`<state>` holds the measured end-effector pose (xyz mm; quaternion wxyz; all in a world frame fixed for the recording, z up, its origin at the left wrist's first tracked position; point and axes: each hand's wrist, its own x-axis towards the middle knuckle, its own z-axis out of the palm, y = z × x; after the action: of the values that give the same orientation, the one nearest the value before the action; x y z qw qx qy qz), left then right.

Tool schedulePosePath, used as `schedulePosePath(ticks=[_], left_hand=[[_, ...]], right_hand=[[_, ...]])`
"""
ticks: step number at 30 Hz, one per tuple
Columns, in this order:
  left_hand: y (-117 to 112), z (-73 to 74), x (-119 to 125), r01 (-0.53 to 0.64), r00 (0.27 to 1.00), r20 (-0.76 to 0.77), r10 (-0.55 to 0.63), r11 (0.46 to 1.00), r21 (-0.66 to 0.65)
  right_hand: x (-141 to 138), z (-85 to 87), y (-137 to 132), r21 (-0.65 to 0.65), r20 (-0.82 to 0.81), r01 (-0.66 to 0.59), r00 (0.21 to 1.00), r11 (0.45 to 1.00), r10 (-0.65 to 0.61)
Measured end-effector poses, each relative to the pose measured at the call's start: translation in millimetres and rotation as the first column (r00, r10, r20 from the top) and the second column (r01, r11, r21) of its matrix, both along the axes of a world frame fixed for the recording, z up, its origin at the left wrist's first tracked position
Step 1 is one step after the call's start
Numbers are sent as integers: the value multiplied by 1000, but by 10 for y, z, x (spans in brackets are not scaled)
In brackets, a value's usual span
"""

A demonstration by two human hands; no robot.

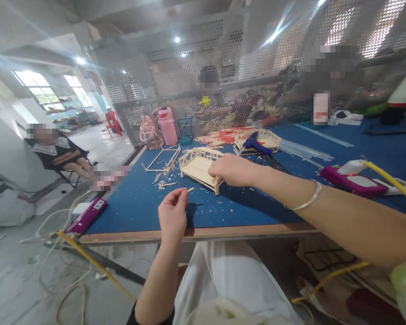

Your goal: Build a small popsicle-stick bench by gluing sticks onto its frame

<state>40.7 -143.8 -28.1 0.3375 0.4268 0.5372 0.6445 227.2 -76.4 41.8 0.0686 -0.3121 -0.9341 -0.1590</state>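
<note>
Wooden-stick model (199,166) stands on the blue tabletop (128,203) in the head view, the right hand (235,169) closing its grip on the near right corner, probably to steady it, while the left hand (173,207) pinches a short stick (190,190), its tip left free. A glue gun (256,142) lies at a second model (273,141), likely for easy reach; offcuts (169,184) litter the surface, and beyond are a perforated screen (162,90) and a seated person (59,151).

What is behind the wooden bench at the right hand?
Red and pale sticks, a teal basket and, farther back, a perforated panel. The wooden bench partly covers the tabletop close behind it; anything small hidden there cannot be seen.
</note>
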Motion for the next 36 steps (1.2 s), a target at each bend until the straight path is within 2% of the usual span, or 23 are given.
schedulePosePath(ticks=[2,4,5,6,8,9,11,14,18,22,24,25,27,29,30,31,33,36], left_hand=[[8,-34,-22,14,999,-46,-13,1000,19],[3,-50,-35,21,997,-76,-19,999,32],[-5,-50,-35,25,996,-91,-22,999,39],[-18,-46,-29,34,993,-110,-29,998,49],[-58,-29,6,68,986,-155,-55,995,78],[-84,-19,37,94,981,-178,-77,992,90],[-141,-5,119,165,966,-216,-142,982,92],[-221,-9,265,282,929,-267,-256,957,65],[-303,-40,422,306,920,-279,-277,950,67],[-295,-47,442,393,880,-300,-369,919,21],[-156,2,356,378,871,-353,-343,925,33],[-36,48,287,317,882,-386,-269,946,65],[294,174,119,111,907,-418,-47,985,129],[676,323,-41,-68,857,-505,102,994,85],[854,393,-104,-113,792,-600,113,993,38],[1006,456,-150,-121,711,-700,67,992,-28],[1204,553,-199,-102,658,-753,7,992,-79],[1225,635,-207,-66,591,-805,-48,992,-108]], right_hand=[[60,-46,10,5,-103,-24,994,1000,24],[147,-125,-78,49,-369,-6,929,999,24],[190,-182,-154,62,-537,39,843,997,1],[223,-252,-245,42,-691,95,722,995,-40],[246,-423,-448,-106,-898,186,405,977,-174],[234,-513,-547,-229,-909,139,325,963,-263],[178,-669,-710,-421,-866,-72,327,904,-377],[90,-784,-839,-523,-838,-288,347,803,-421],[69,-785,-869,-571,-819,-366,314,735,-480],[88,-788,-865,-554,-832,-379,272,741,-483],[92,-797,-863,-552,-834,-379,228,743,-503],[92,-801,-862,-555,-830,-380,193,740,-523],[91,-804,-858,-560,-819,-387,124,732,-561],[87,-804,-855,-557,-814,-392,86,732,-574],[84,-802,-853,-555,-814,-394,76,733,-576],[80,-801,-851,-553,-815,-395,70,734,-576],[71,-798,-847,-547,-816,-398,60,736,-575],[61,-792,-842,-539,-818,-411,48,735,-573]])
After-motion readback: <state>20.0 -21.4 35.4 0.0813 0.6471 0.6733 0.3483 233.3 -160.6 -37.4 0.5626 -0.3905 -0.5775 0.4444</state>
